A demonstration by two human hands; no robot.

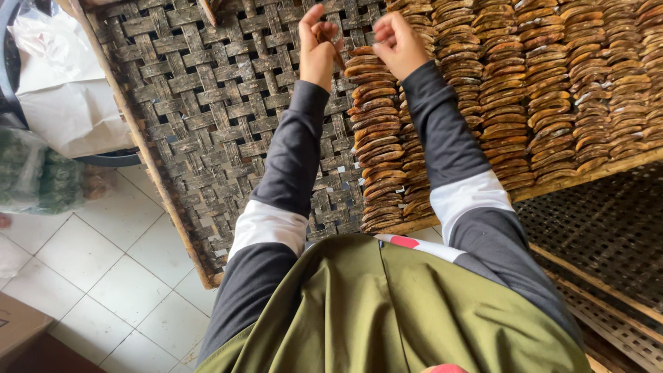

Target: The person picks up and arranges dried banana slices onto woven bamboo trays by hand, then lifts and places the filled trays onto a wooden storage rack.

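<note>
My left hand (316, 50) pinched a brown dried banana strip (337, 52) above the woven bamboo tray (207, 103); my right hand (399, 43), fingers curled together, touched the nearest banana row (376, 138) on that tray.

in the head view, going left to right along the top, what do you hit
white plastic bag → bare part of the woven tray → left hand → right hand → rows of dried brown banana slices

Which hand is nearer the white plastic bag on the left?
Left. The left hand is over the bare woven tray, closer to the bag; the right hand is farther, above the dried slices.
</note>
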